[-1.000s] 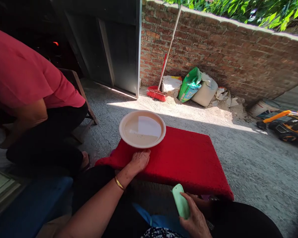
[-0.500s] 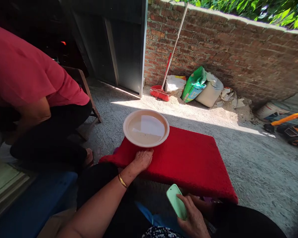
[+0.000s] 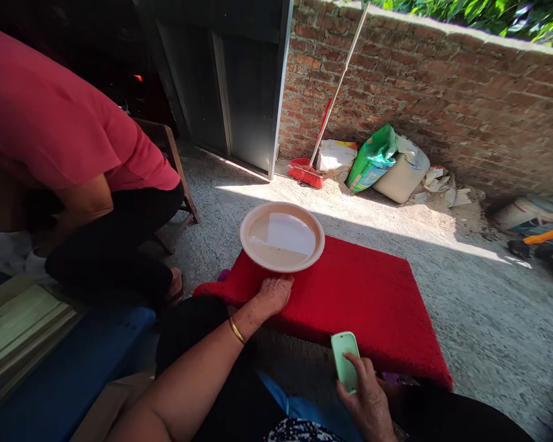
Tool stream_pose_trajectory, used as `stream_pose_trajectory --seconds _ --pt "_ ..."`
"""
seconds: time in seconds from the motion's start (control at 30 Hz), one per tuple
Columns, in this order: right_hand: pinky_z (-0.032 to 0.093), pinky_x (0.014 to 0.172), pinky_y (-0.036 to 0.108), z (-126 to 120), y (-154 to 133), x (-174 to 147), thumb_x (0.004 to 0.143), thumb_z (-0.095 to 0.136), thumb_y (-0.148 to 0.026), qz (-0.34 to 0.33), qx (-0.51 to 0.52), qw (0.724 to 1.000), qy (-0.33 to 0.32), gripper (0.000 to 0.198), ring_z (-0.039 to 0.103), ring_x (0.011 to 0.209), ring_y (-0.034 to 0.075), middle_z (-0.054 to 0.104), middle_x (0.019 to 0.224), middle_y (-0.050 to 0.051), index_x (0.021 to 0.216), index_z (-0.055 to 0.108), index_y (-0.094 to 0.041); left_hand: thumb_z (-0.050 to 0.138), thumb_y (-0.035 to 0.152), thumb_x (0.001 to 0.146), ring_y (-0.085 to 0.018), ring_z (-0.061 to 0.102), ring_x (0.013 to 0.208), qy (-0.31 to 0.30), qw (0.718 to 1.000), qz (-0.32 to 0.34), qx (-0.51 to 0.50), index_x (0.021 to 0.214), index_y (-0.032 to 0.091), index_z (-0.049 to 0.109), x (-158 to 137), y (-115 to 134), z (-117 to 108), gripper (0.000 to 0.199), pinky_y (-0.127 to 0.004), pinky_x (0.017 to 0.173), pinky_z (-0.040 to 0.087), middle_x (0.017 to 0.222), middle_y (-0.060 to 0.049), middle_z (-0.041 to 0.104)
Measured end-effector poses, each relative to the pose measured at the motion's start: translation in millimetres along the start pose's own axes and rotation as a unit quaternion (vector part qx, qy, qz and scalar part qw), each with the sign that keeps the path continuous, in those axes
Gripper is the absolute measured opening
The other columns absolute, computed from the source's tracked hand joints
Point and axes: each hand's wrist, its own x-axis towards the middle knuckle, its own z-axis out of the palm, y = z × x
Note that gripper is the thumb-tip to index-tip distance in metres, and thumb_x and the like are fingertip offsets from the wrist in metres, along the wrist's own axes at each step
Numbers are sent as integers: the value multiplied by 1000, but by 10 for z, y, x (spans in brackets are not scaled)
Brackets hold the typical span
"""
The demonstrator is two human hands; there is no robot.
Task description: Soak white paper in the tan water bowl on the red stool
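The right hand [image 3: 367, 393] has its grip closed around a flat green object [image 3: 343, 345], a finger laid across its face and its rounded end pointing away; just beyond this grip is the near edge of a red-covered bench [image 3: 359, 288], though whether the object touches it I cannot tell.

To the left and farther forward of that grip, the left hand [image 3: 275, 294] rests on the bench with fingers curled under; whether it grasps anything is hidden; a gold bangle [image 3: 236, 330] circles its wrist.

Just past the left hand, a round basin [image 3: 283, 267] of water sits at the bench's left end; farther ahead of both hands lie the sunlit floor [image 3: 267, 191], a red broom head [image 3: 309, 177], a green bag [image 3: 372, 161] and a brick wall [image 3: 424, 86]; well to their left, a person in a red shirt [image 3: 74, 110] bends forward.
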Motion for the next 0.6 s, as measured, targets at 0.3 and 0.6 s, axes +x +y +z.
stream_pose_trajectory --seconds 0.3,0.6 --pt "56 91 37 -97 62 -44 69 63 -26 -73 40 989 -124 51 68 106 25 67 117 3 119 66 -34 38 18 99 -30 68 111 1 1000 7 -5 124 16 61 -7 -12 -6 34 -44 92 54 120 -17 69" --pt "56 86 37 122 38 58 75 68 -47 16 98 995 32 49 68 100 26 67 112 5 120 61 -28 38 18 99 -31 68 111 1 1000 21 -8 126 14 61 -30 -34 -8 35 -43 93 53 120 -18 69"
